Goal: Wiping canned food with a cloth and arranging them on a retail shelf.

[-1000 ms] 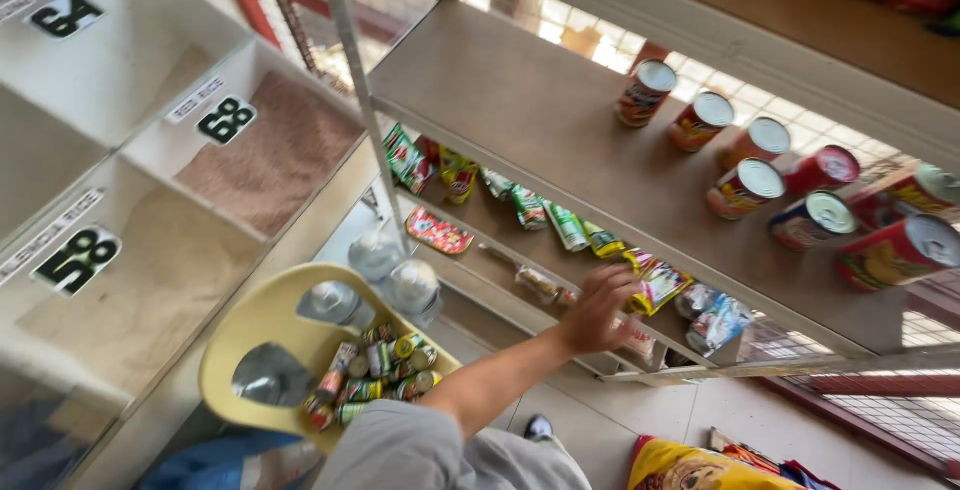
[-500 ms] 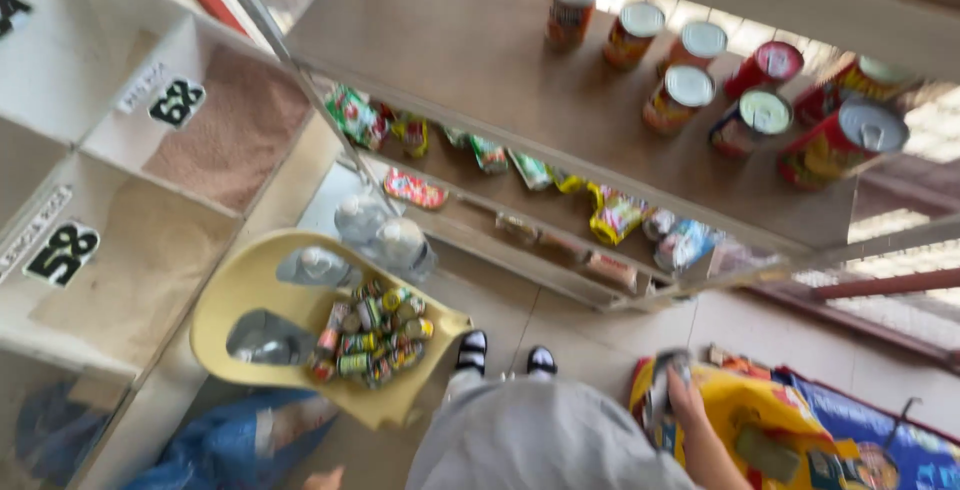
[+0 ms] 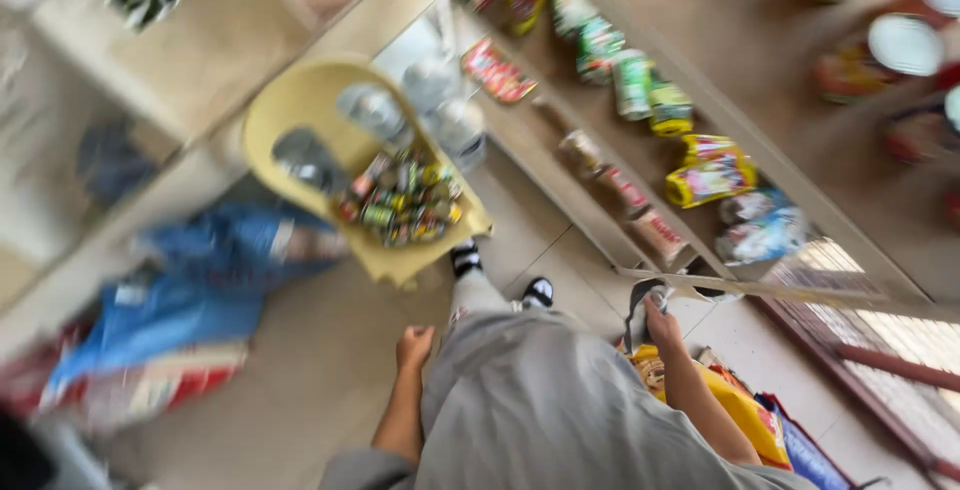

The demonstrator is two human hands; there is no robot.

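The view is blurred. My right hand (image 3: 658,322) is down at my right hip, closed on a small grey-and-white packet (image 3: 638,308), just above a yellow bag (image 3: 742,412) on the floor. By my left thigh hangs my left hand (image 3: 413,345), fingers curled, nothing in it. In front of my feet stands a yellow plastic basket (image 3: 296,102) filled with several small cans and packets (image 3: 402,202).
A low wooden shelf (image 3: 700,100) on the right carries several bright snack packets (image 3: 708,175) and, higher up, blurred tins. A blue bag (image 3: 190,295) lies on the tiled floor at left, below pale storage bins (image 3: 170,40). A red window frame (image 3: 890,365) is at right.
My right hand left the shelf, dropped to the yellow bag and now holds a packet at hip height. The view has tilted down towards the floor and my left hand has appeared.
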